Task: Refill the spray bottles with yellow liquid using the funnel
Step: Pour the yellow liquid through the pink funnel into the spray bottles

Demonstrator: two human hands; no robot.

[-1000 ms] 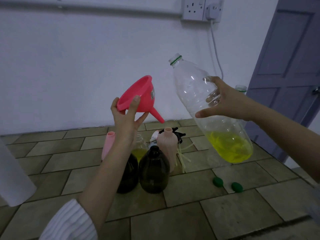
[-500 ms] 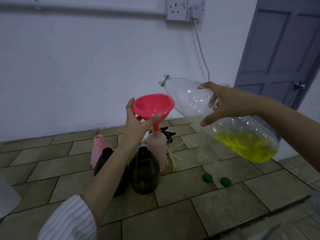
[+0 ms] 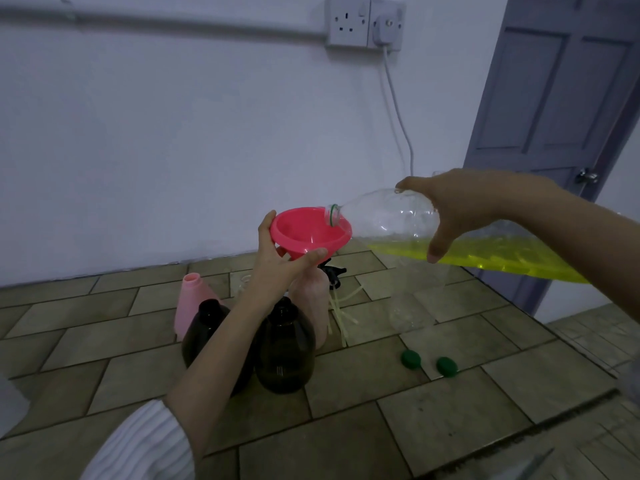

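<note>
- Above the tiled floor (image 3: 433, 420), near the wall, a big clear bottle (image 3: 391, 220) lies almost level in the air, its green-ringed mouth just over the funnel's bowl.
- Yellow liquid (image 3: 502, 259) pools along the bottle's lower side, back from the neck; I see none at the mouth.
- Right hand (image 3: 457, 211) is wrapped over the bottle's middle, thumb below, fingers over the top.
- Left hand (image 3: 282, 258) grips the pink funnel (image 3: 308, 230) by the rim, thumb at the near edge, fingers at the far one; a striped sleeve (image 3: 138, 445) shows at the forearm.
- Funnel is held upright with its bowl open and dry-looking; its spout is hidden behind the hand, over a pale pink spray bottle (image 3: 311, 299), and whether it sits in that neck I cannot tell.
- Two dark bottles (image 3: 284, 351) stand uncapped in front, their contents too dark to judge.
- Another pink bottle (image 3: 192, 299) stands behind to the left.
- Black spray heads (image 3: 332, 271) with pale tubes lie behind the group.
- Two green caps (image 3: 410, 359) rest on the floor to the right, close together.
</note>
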